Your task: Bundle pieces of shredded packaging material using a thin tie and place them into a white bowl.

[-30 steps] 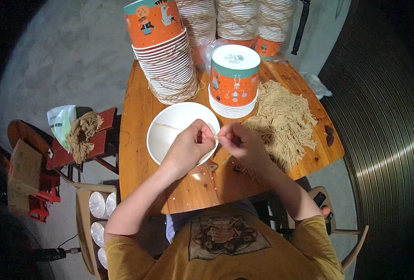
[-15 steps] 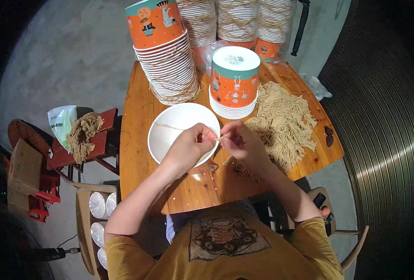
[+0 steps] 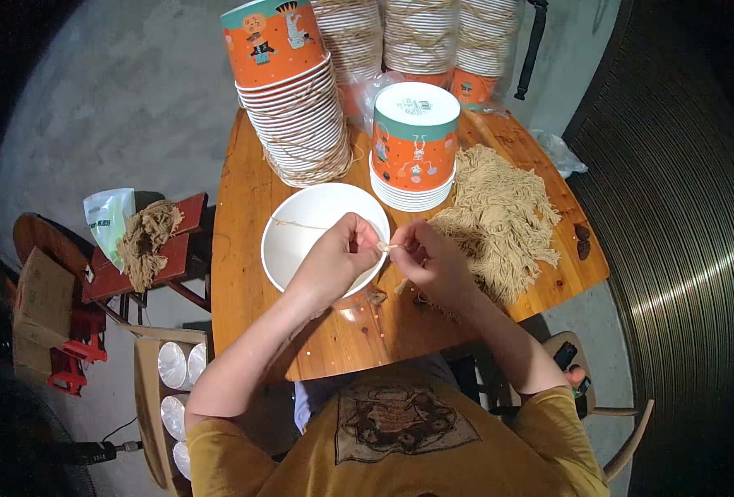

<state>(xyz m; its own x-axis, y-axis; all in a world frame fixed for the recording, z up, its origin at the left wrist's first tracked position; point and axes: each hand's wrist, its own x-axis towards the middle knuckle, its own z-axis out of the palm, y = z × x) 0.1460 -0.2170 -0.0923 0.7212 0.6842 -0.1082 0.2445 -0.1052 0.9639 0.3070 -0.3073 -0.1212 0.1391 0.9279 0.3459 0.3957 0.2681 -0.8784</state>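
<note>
A white paper bucket (image 3: 288,253) lies open toward me on the table. My left hand (image 3: 338,257) rests over its right rim, fingertips pinching a thin tan string (image 3: 299,224), whose loose end trails across the bucket's mouth. Close by on the right, my right hand (image 3: 429,257) is closed in a pinch, with the string's other end running between the two hands. A pile of tan string (image 3: 507,219) spreads just beyond my right hand. Behind the hands stands an upside-down orange and green paper bucket (image 3: 416,153) on a short nested stack.
A tall leaning stack of nested buckets (image 3: 292,116) wound with string stands at the back left. More wrapped stacks (image 3: 421,37) line the far edge of the wooden table (image 3: 325,352). A red stool (image 3: 189,215) with a string bundle (image 3: 147,236) is at the left.
My right hand's fingertips have shifted slightly and drawn a little apart from the left ones, with the string between them. The bucket and the stacks stay put.
</note>
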